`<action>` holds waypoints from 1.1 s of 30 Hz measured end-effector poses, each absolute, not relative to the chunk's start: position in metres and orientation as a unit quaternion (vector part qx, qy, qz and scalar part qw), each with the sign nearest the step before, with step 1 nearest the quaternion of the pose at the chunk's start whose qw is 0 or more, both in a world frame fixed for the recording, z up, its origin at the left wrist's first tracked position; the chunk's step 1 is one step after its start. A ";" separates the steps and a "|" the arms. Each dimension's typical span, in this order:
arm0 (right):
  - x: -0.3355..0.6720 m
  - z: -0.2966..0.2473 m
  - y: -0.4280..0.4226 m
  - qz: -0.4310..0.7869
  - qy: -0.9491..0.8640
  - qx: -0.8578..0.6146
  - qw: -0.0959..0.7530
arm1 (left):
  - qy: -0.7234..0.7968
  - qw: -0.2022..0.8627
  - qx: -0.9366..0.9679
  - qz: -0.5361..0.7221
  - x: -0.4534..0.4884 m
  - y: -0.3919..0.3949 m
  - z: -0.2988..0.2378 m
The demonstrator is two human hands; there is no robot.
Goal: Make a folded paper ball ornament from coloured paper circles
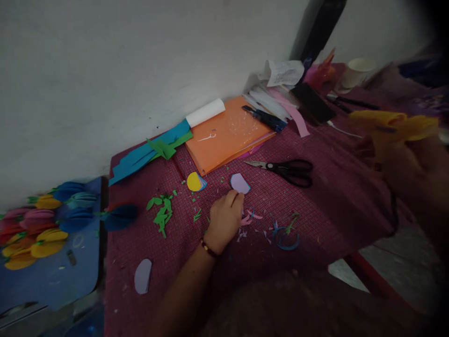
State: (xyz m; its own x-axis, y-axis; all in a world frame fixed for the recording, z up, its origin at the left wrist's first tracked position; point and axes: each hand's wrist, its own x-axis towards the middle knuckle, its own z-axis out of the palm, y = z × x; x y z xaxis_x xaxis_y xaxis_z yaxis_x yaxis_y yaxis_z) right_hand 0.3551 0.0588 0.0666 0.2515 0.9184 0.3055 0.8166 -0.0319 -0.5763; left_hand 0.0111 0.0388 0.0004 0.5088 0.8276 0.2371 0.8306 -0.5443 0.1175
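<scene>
My left hand (226,220) rests over the middle of the red checked table, its fingers pinched at the lower edge of a lilac rounded paper cutout (240,182) with a blue edge showing beneath. Off to the right is my right hand (410,164), smeared by motion, against yellow folded material (389,122); whether it grips this is unclear. A small stack of cutouts with yellow on top (194,181) lies left of the lilac one. Black-handled scissors (286,169) lie to its right, blades slightly apart. Another lilac cutout (143,276) sits near the table's left edge.
Orange sheets (224,135) carry a utility knife (264,118) at the back. Blue paper strips (150,150), green scraps (162,210) and a blue tape ring (286,238) lie about. A phone (312,104) is back right. Paper flowers (49,220) cover a blue surface at left.
</scene>
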 end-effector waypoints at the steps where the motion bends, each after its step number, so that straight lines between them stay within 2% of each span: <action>1: 0.341 0.076 0.056 0.172 -0.601 -0.685 0.374 | -0.473 0.007 -0.871 -0.134 0.012 0.039 0.000; 4: 0.295 0.081 0.055 0.406 -0.624 -0.557 0.369 | -0.463 0.011 -0.877 -0.125 0.014 0.037 0.001; 6: 0.270 0.070 0.062 0.487 -0.656 -0.479 0.320 | -0.459 0.009 -0.880 -0.119 0.016 0.035 0.002; 11: 0.246 0.038 0.082 0.414 -0.758 -0.423 0.274 | -0.446 -0.004 -0.889 -0.103 0.019 0.033 0.006; 19: 0.246 0.034 0.098 0.345 -0.811 -0.405 0.244 | -0.457 0.002 -0.883 -0.106 0.017 0.034 0.001; 26: 0.266 0.035 0.078 0.352 -0.814 -0.422 0.187 | -0.477 -0.018 -0.873 -0.096 0.014 0.038 0.000; 33: 0.256 0.036 0.078 0.389 -0.800 -0.415 0.192 | -0.476 -0.031 -0.875 -0.081 0.015 0.038 0.001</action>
